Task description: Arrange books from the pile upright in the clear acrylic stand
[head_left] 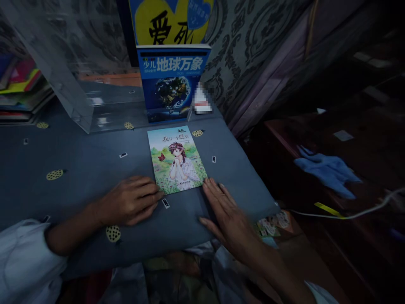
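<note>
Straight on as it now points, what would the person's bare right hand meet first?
Probably the rectangular, pale-blue and green paper book, at its near right corner; whether the fingertips touch it is unclear.

The left grip (134, 202) and right grip (230, 217) touch the lower corners of a book (177, 162) lying flat.

The rear book (172, 20) is cropped above and hidden below.

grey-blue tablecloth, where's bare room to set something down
Two bare patches of tablecloth: right of the flat illustrated book, beyond the right hand; and left of it, between the left hand and the clear plastic stand. It's crowded at the back, around the upright Earth book, and far left, by the stacked books.
</note>
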`<act>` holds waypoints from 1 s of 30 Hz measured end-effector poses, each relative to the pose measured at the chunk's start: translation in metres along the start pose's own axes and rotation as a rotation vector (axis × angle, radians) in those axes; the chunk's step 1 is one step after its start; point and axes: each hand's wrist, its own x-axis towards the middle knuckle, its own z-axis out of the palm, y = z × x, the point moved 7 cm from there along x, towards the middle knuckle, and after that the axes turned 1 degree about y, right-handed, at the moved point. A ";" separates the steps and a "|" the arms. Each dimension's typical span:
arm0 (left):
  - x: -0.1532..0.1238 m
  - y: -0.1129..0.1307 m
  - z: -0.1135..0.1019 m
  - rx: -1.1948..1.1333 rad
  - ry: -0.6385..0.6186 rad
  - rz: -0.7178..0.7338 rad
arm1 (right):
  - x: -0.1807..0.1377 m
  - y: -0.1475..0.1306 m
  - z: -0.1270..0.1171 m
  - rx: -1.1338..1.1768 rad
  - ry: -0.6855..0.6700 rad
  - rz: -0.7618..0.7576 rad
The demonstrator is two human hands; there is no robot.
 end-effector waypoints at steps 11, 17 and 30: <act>-0.005 0.003 -0.003 0.173 0.024 -0.075 | -0.002 0.005 0.000 0.012 0.042 0.010; -0.009 -0.031 -0.002 0.155 0.035 -0.187 | -0.002 0.005 0.000 0.023 0.045 0.011; -0.014 -0.076 0.001 0.111 0.097 -0.273 | 0.005 -0.005 -0.003 -0.036 0.027 -0.008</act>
